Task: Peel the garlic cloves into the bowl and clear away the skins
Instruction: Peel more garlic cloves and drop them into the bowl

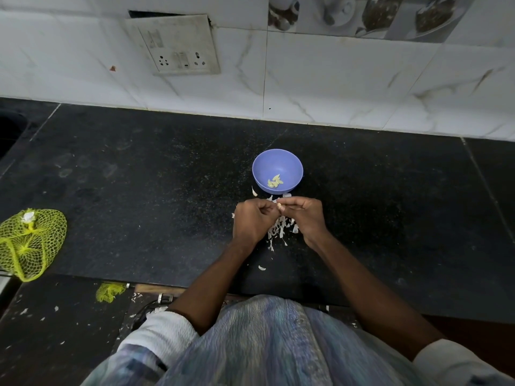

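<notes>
Forearms reach from the torso over the dark counter. Left to right: the left hand, fingers curled, and the right hand, thumb and fingers pinching, meet on 1 garlic clove, held just above the pile of skins and near the bowl. Both grips are narrow and closed on the clove. Peeled cloves lie in the bowl's bottom. Judged handling: the clove is light, firm and slippery once bare; the skin is papery, brittle and best nipped at the tip. Wrists sit low and angled inward.
</notes>
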